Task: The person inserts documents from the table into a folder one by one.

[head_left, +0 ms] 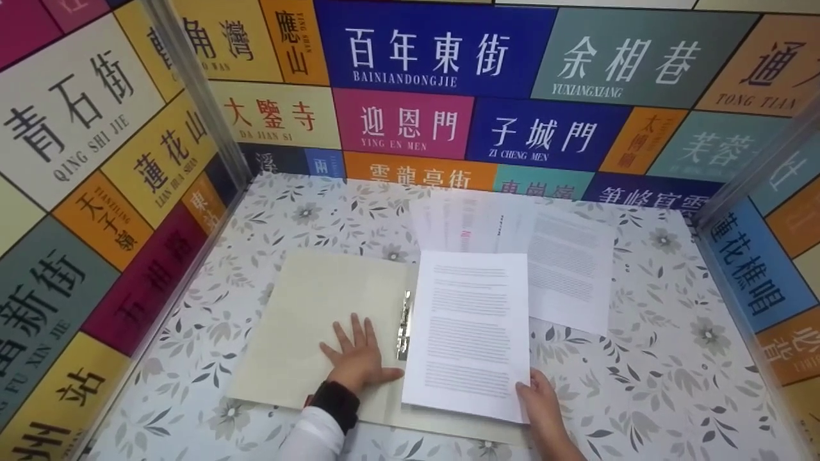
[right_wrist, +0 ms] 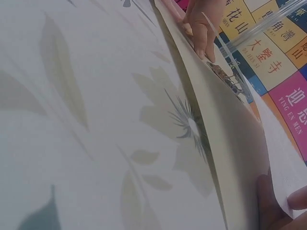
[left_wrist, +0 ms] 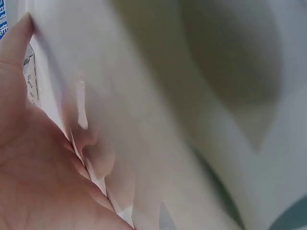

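An open cream folder (head_left: 320, 320) lies on the floral table, with a metal clip (head_left: 403, 323) along its spine. My left hand (head_left: 355, 358) rests flat on the left flap, fingers spread. A printed sheet (head_left: 474, 333) lies over the right flap, and my right hand (head_left: 535, 394) pinches its lower right corner. In the right wrist view the folder's edge (right_wrist: 230, 143) runs up to the clip (right_wrist: 230, 79) and the left hand (right_wrist: 201, 24), and my right fingertips (right_wrist: 273, 201) hold the sheet (right_wrist: 283, 158). The left wrist view shows only my left palm (left_wrist: 38, 158) against a blurred pale surface.
More printed sheets (head_left: 570, 262) lie fanned behind the folder, towards the back right. The table has a leaf-patterned cloth (head_left: 653, 384). Walls of coloured sign panels (head_left: 410, 121) enclose it at the back, left and right.
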